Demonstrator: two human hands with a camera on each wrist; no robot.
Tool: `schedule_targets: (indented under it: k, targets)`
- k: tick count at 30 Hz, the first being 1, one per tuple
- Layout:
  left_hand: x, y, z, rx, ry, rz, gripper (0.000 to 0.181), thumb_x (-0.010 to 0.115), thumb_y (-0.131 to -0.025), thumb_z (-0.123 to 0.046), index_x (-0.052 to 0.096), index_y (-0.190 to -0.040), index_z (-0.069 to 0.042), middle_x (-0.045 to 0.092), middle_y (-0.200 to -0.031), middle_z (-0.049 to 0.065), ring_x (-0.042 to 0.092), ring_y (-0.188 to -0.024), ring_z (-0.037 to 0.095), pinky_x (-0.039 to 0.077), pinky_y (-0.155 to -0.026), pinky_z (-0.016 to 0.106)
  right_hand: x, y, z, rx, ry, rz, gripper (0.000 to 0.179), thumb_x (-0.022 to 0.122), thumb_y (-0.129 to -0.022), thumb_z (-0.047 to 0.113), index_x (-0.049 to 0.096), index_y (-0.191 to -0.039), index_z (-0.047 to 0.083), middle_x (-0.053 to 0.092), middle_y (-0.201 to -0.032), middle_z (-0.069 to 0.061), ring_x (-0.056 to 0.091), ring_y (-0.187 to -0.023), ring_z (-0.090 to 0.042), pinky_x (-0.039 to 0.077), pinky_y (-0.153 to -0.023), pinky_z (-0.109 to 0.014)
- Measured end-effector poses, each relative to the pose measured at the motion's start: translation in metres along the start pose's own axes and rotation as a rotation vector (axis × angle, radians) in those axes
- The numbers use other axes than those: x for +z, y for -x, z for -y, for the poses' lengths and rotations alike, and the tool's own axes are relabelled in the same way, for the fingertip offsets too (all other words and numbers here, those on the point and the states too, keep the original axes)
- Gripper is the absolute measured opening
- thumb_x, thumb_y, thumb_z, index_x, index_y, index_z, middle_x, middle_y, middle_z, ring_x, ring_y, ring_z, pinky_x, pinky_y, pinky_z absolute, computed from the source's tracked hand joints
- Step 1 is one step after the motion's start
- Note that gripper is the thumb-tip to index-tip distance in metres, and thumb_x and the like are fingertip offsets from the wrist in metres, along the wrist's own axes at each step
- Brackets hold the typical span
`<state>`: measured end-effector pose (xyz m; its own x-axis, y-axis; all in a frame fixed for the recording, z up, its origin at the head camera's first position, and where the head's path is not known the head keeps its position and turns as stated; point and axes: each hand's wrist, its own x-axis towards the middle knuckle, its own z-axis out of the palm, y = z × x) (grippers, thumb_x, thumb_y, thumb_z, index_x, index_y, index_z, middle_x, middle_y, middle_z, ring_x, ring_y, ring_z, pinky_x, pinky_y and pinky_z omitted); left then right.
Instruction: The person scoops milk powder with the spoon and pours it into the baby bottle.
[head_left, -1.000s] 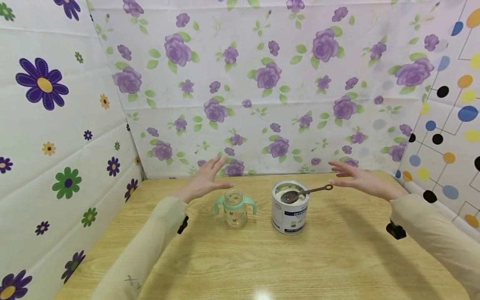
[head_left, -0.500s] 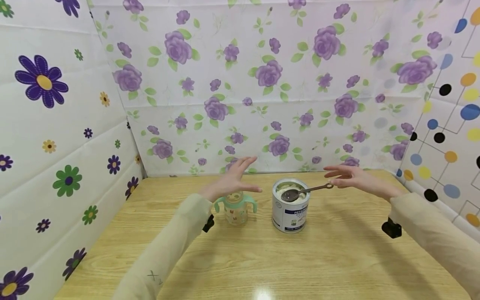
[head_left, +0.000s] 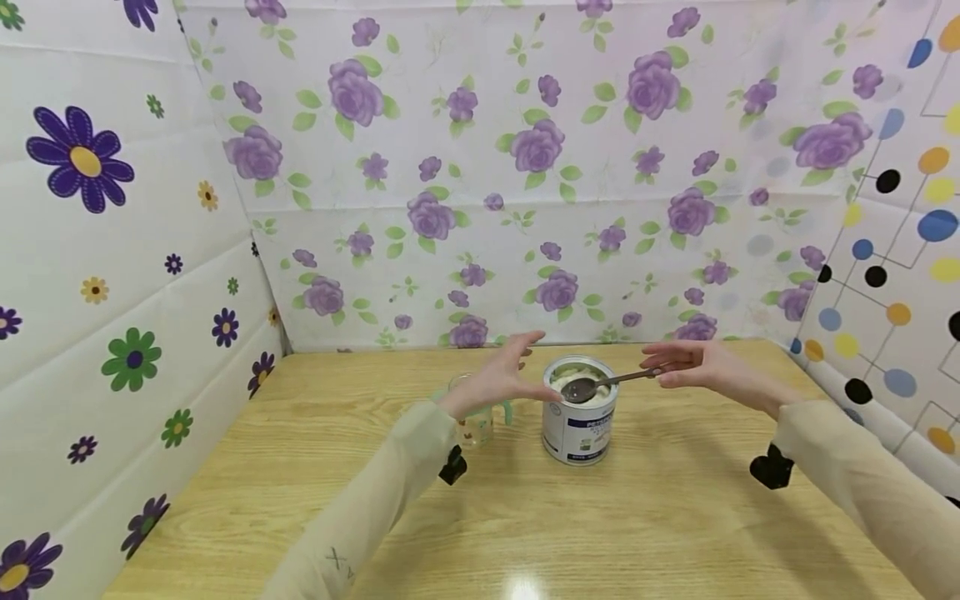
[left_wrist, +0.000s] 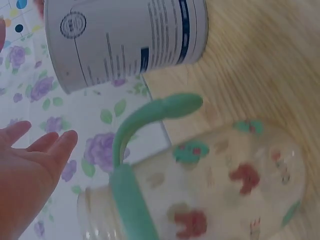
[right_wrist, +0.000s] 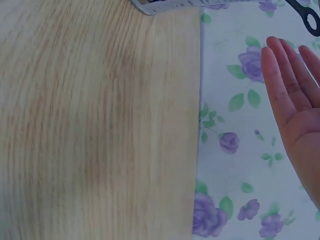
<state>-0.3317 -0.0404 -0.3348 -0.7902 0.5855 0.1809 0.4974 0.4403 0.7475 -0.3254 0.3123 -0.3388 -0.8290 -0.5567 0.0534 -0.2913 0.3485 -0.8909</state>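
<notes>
A white tin can [head_left: 577, 433] of pale powder stands on the table, with a dark brown spoon [head_left: 579, 389] lying across its top and the handle sticking out to the right. My left hand [head_left: 495, 383], fingers spread, hovers at the can's left side, thumb tip by the rim; contact is unclear. Beneath that hand stands a clear baby bottle [left_wrist: 215, 185] with mint-green handles, lidless and partly hidden in the head view. To the right, my right hand [head_left: 708, 371] has its fingertips around the handle's end without a visible grip. In the right wrist view its fingers [right_wrist: 282, 75] look nearly straight.
The wooden table [head_left: 637, 517] runs back to a wall of purple-rose cloth [head_left: 480, 167]. Patterned cloths also hang at the left and right sides. Each wrist wears a black camera, such as the one on the right wrist [head_left: 772, 467].
My left hand has moved right, from above the bottle's left side to the can's rim. The right hand has shifted slightly left along the spoon handle's end. Bottle, can and spoon stay put.
</notes>
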Motion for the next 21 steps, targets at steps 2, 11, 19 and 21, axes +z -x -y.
schedule_targets:
  k: [2, 11, 19, 21]
  targets:
    - [0.005, -0.001, 0.0, -0.017, 0.022, -0.003, 0.103, 0.08, -0.066, -0.04, 0.018, -0.145, -0.016, 0.022, -0.144, 0.005, 0.03, -0.125, 0.025, 0.032, -0.095, 0.038, 0.002, -0.001, -0.004, 0.003, -0.027, -0.024, 0.049, 0.061, -0.088, 0.015, 0.043, -0.134, 0.008, 0.051, -0.124, -0.012, 0.05, -0.108, -0.027, 0.042, -0.085, -0.038]
    - [0.022, -0.005, 0.003, -0.048, 0.091, 0.009, 0.104, 0.08, -0.069, -0.03, 0.012, -0.145, -0.01, 0.022, -0.143, 0.012, 0.03, -0.124, 0.027, 0.031, -0.096, 0.034, 0.007, -0.003, -0.015, -0.029, -0.086, -0.083, 0.043, 0.063, -0.086, 0.012, 0.051, -0.126, 0.001, 0.057, -0.114, -0.017, 0.055, -0.101, -0.03, 0.043, -0.083, -0.042]
    - [0.038, -0.008, 0.007, -0.11, 0.196, -0.006, 0.108, 0.081, -0.068, -0.023, 0.006, -0.145, -0.011, 0.022, -0.141, 0.013, 0.03, -0.124, 0.027, 0.031, -0.095, 0.04, 0.012, -0.005, -0.015, 0.003, -0.163, -0.105, 0.04, 0.063, -0.086, 0.013, 0.054, -0.123, -0.001, 0.057, -0.113, -0.019, 0.053, -0.103, -0.035, 0.044, -0.083, -0.04]
    - [0.04, -0.008, 0.007, -0.117, 0.208, -0.005, 0.107, 0.081, -0.069, -0.022, 0.006, -0.145, -0.011, 0.021, -0.141, 0.013, 0.029, -0.124, 0.027, 0.032, -0.095, 0.041, 0.012, -0.007, -0.014, -0.001, -0.194, -0.104, 0.039, 0.063, -0.086, 0.014, 0.054, -0.121, -0.003, 0.057, -0.111, -0.022, 0.053, -0.102, -0.037, 0.044, -0.082, -0.04]
